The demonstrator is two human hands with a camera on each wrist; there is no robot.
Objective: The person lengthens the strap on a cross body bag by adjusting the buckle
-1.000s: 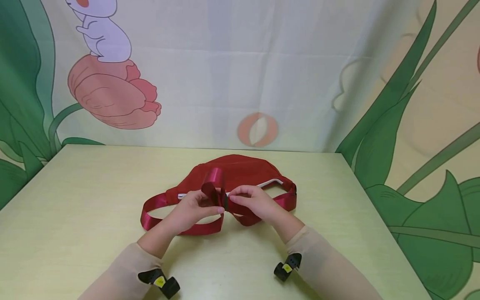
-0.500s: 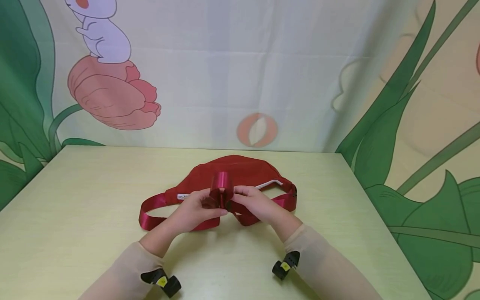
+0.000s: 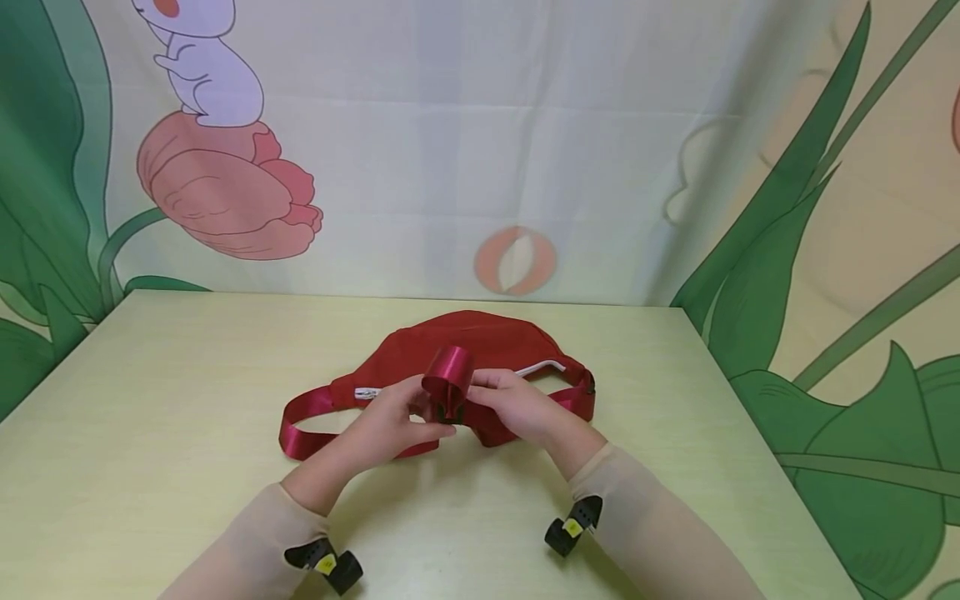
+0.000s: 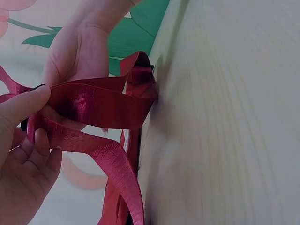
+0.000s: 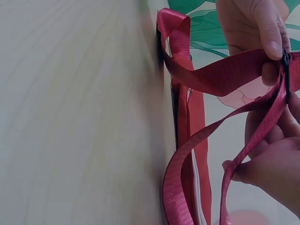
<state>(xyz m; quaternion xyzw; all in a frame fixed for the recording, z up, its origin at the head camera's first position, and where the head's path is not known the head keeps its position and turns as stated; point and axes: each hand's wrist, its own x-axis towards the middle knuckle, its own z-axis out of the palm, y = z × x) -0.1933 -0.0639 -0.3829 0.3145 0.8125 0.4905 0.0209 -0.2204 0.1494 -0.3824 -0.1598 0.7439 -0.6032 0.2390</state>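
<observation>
Two hands working: left hand [image 3: 382,423] pinching red strap [image 3: 452,365] at black buckle [image 5: 287,70]; red waist bag [image 3: 468,335] lying behind on table [image 3: 187,367]; right hand [image 3: 519,407] apparently gripping strap just beside buckle, fingertips partly hidden.

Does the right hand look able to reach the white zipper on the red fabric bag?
Probably yes: the zipper lies partly exposed near the right hand, which holds the flat crimson strap.
</observation>
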